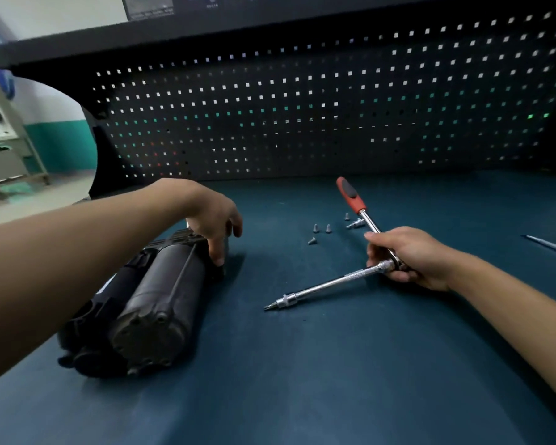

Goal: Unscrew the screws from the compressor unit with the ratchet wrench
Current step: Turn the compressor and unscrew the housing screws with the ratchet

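The dark compressor unit [154, 293] lies on its side at the left of the blue-green bench top, its round end cap facing me. My left hand [214, 220] rests on its far end, fingers draped over the top edge. My right hand [405, 256] grips the ratchet wrench [353, 197] at its head; the red and black handle points up and away. A long chrome extension bar [325, 284] with a bit at its tip runs from the head down to the left, its tip on the mat, apart from the compressor. Several loose screws [321, 231] lie between my hands.
A small socket piece [355, 223] lies beside the wrench shaft. A thin metal tool [549, 247] lies at the right edge. A black pegboard [302, 123] stands along the back of the bench. The bench mat [302, 380] stretches toward me in front.
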`<state>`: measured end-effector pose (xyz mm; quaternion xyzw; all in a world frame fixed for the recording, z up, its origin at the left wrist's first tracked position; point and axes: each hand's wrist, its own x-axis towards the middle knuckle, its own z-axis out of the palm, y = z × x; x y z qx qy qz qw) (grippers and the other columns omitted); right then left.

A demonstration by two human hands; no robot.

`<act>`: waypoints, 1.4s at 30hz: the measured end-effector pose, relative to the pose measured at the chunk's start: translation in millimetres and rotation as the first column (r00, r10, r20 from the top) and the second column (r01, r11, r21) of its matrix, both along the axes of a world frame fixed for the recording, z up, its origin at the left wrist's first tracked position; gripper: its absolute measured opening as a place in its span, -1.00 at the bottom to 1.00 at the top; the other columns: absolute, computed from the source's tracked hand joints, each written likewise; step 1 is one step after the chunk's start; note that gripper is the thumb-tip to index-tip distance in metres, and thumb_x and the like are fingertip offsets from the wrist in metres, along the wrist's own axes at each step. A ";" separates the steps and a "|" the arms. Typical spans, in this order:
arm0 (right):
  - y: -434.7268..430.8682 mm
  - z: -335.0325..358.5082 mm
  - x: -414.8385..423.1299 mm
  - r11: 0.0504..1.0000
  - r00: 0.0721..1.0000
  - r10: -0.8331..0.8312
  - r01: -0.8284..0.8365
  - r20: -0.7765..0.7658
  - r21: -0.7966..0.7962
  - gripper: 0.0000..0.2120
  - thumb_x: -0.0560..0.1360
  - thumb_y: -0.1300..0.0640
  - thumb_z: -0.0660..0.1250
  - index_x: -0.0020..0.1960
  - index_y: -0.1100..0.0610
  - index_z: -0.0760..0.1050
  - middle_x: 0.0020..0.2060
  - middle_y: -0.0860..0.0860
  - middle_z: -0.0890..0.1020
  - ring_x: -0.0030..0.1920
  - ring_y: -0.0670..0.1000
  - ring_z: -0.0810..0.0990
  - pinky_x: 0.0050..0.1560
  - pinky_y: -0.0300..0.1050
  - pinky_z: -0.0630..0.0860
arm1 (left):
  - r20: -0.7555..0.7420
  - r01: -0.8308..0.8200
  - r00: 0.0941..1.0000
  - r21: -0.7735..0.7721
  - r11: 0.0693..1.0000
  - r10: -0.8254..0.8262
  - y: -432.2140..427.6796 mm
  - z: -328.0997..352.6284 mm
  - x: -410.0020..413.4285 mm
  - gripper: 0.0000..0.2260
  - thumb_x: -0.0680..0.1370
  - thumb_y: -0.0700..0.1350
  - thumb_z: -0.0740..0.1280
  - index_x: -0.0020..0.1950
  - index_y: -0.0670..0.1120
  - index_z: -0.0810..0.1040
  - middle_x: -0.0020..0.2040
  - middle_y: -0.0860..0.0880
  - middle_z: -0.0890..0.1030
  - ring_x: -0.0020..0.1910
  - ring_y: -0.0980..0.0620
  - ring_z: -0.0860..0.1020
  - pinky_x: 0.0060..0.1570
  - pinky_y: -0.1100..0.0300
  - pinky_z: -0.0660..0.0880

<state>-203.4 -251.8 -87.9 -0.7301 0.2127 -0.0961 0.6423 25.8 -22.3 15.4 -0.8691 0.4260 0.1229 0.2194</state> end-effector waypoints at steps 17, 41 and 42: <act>1.4 -1.6 -0.5 1.000 1.000 0.005 -0.005 0.013 0.025 -0.67 0.65 0.05 0.23 -0.20 0.23 0.47 -0.41 0.15 0.57 -0.68 -0.06 0.29 -0.68 -0.35 0.10 | -0.093 0.087 0.987 -0.381 0.921 -0.131 -103.0 -39.6 20.7 0.02 0.25 -0.08 0.65 0.55 -0.03 0.10 0.21 -0.02 0.55 0.13 -0.07 0.55 0.20 0.02 0.51; 7.8 -1.7 -0.9 0.993 0.997 -0.080 0.082 0.020 -0.090 -0.69 0.63 0.09 0.24 -0.18 0.28 0.50 -0.41 0.17 0.58 -0.67 -0.03 0.28 -0.66 -0.35 0.08 | -0.206 -0.105 0.978 -0.548 0.830 -0.012 67.4 -41.2 24.8 -0.39 0.45 0.31 0.41 0.43 0.15 0.38 0.36 0.02 0.49 0.30 0.02 0.45 0.35 0.13 0.33; 7.1 -1.6 -1.4 0.993 0.997 -0.080 0.082 0.022 -0.085 -0.69 0.63 0.09 0.24 -0.18 0.28 0.49 -0.41 0.17 0.58 -0.67 -0.03 0.28 -0.66 -0.35 0.08 | -0.210 -0.111 0.978 -0.575 0.811 -0.015 67.2 -42.6 24.3 -0.41 0.44 0.27 0.44 0.41 0.14 0.41 0.35 0.04 0.50 0.29 0.04 0.45 0.32 0.17 0.33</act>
